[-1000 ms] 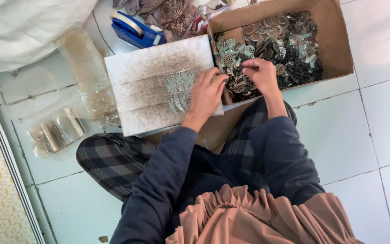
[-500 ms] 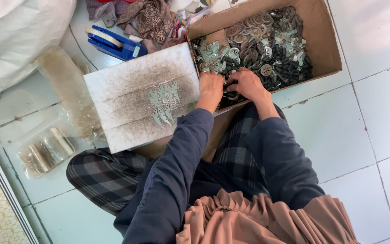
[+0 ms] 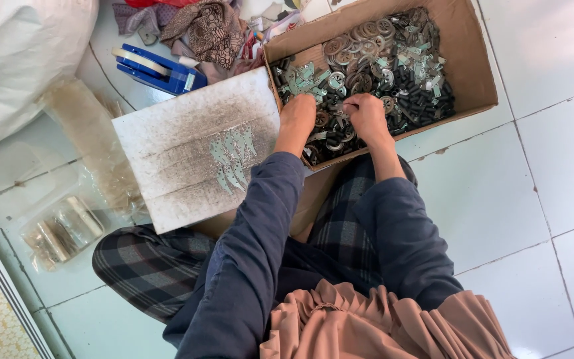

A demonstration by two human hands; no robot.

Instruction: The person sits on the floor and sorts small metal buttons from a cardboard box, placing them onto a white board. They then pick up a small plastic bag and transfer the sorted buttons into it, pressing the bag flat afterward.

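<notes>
Both hands, left hand (image 3: 298, 114) and right hand (image 3: 365, 114), dig fingers-down into mixed grey metal parts (image 3: 380, 60) inside the brown cardboard box (image 3: 474, 66), upper centre; whether either grasps a piece, I cannot tell. Sharp stamped edges could nick fingers.

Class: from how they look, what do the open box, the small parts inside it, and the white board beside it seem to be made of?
Box: brown corrugated cardboard, matte, with a bent flap. Small parts: probably metal; grey and dark, some ring-shaped with a dull shine, though a few could be plastic. White board: material uncertain, a flat white sheet smudged with dark grime. Both hands rest among the parts.
</notes>
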